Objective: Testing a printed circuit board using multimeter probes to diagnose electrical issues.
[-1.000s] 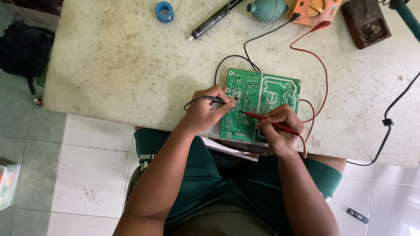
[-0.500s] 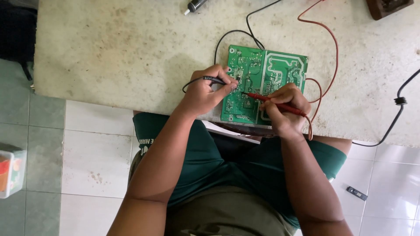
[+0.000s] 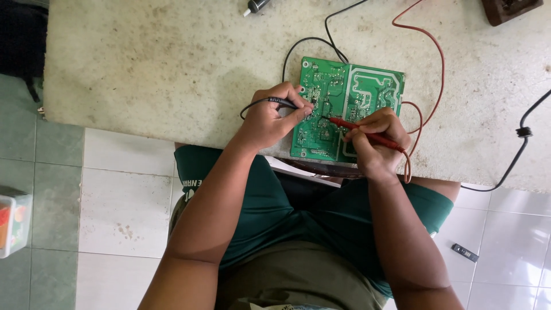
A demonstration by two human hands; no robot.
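Tabletop [image 3: 143,69] rough, stained stone; circuit board [image 3: 367,86] glossy green; probes plastic.

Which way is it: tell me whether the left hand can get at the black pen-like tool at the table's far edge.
Probably yes: the bare table between the left hand and the black pen-like tool is unobstructed, but that hand grips the black probe.

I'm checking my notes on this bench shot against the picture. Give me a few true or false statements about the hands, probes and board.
1. The left hand holds a black probe. True.
2. The right hand holds a blue probe. False: it holds a red probe.
3. Both probe tips meet the green circuit board. True.
4. The board lies on the tiled floor. False: it lies on the pale worktop, at its near edge.
5. A red lead curves across the worktop beside the board. True.
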